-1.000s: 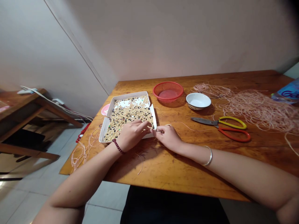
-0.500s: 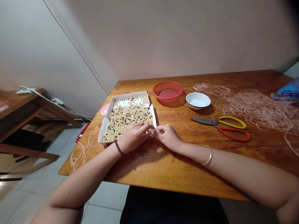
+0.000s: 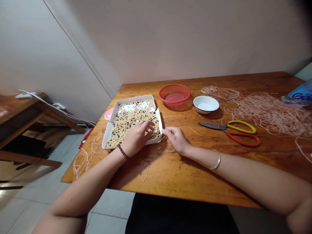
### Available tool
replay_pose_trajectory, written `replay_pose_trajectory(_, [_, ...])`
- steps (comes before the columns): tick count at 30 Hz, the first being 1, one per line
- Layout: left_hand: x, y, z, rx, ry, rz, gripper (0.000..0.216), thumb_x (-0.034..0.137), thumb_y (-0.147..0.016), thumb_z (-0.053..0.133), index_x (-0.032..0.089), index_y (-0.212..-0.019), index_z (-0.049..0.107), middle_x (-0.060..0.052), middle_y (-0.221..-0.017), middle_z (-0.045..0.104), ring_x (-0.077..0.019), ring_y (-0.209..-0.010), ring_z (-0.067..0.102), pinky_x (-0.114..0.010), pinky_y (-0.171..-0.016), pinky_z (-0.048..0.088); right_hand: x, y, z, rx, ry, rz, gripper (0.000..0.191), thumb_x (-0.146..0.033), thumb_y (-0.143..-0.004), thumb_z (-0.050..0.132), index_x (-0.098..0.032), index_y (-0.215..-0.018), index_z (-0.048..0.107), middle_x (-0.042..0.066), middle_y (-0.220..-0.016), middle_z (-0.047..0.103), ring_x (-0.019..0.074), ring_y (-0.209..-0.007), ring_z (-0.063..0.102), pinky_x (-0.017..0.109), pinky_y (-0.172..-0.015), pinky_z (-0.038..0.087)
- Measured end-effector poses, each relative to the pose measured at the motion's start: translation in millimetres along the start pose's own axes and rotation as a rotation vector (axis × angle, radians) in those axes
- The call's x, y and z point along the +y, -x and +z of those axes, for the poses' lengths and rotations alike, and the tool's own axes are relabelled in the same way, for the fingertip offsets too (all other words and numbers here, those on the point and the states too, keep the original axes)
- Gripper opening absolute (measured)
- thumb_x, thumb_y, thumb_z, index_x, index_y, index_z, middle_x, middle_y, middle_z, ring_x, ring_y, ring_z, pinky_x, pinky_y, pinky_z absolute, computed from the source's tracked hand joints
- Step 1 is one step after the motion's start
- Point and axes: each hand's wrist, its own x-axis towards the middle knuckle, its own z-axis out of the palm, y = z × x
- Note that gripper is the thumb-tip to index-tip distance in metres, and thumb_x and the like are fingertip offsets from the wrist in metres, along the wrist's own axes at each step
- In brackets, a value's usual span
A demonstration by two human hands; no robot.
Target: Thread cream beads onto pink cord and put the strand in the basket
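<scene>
A shallow white tray [image 3: 104, 142] holds many small tan beads [image 3: 133, 118] mixed with black ones and a few coloured ones. Over the tray's near right part hovers my left hand [image 3: 137, 136], its thumb and fingers apart with nothing visible between them. Just off the tray's right corner, my right hand [image 3: 177, 139] is closed in a pinch on a thin pink cord [image 3: 168, 150]. The cord's end sticks out towards the tray, and its tail loops below the hand and runs right across the table.
Scissors [image 3: 226, 127] with yellow and orange handles lie to the right. Behind them stand a white bowl [image 3: 206, 104] and a red plastic basket [image 3: 174, 95]. A heap of pink cord [image 3: 270, 112] covers the right side, and more strands [image 3: 84, 162] hang at the left edge.
My left hand has parted from my right and moved left over the beads, its fingers opening. My right hand stays almost in place, pinching the cord.
</scene>
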Motion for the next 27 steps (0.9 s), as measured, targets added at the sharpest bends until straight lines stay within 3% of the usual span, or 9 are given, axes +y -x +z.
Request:
replay_pose_trajectory(3, [0.8,-1.2,0.7,-0.021,0.116,-0.033,0.019,0.02,-0.085,0.059,0.02,-0.103,0.053,-0.001,-0.089,0.071,-0.0135,-0.077,0.064,-0.024,-0.064,0.048,-2.1,-0.6,-0.7,-0.011,-0.068,0.021,0.04,-0.042,-0.084,0.047,-0.02,-0.053,0.032,-0.004,-0.053,0.03,0.0102,-0.053,0.032,0.025,-0.052,0.026])
replay_pose_trajectory(9, [2.7,-1.2,3.6,-0.068,0.424,-0.11,0.023,0.018,-0.084,0.06,0.02,-0.105,0.051,0.0,-0.088,0.073,-0.0082,-0.06,0.063,-0.021,-0.058,0.05,0.5,-2.0,-0.2,0.01,-0.091,0.01,0.029,-0.031,-0.083,0.042,-0.017,-0.058,0.051,0.001,-0.06,0.052,0.0132,-0.062,0.048,0.025,-0.061,0.035])
replay_pose_trajectory(14, [4.6,-1.9,2.0,-0.068,0.56,-0.156,0.026,0.019,-0.081,0.064,0.019,-0.104,0.051,-0.003,-0.088,0.073,-0.0131,-0.077,0.069,-0.022,-0.059,0.05,0.4,-0.2,0.3,0.013,0.005,0.023,0.039,-0.046,-0.085,0.047,-0.019,-0.057,0.041,-0.004,-0.054,0.038,0.0103,-0.054,0.038,0.024,-0.054,0.029])
replay_pose_trajectory(27, [4.6,-2.2,3.2,-0.005,0.59,-0.145,0.028,0.026,-0.081,0.067,0.019,-0.102,0.049,-0.003,-0.085,0.074,-0.014,-0.076,0.07,-0.023,-0.057,0.05,-2.8,1.5,0.2,0.031,0.07,0.007,0.048,-0.053,-0.082,0.051,-0.019,-0.052,0.035,-0.004,-0.052,0.03,0.0091,-0.052,0.03,0.024,-0.051,0.025])
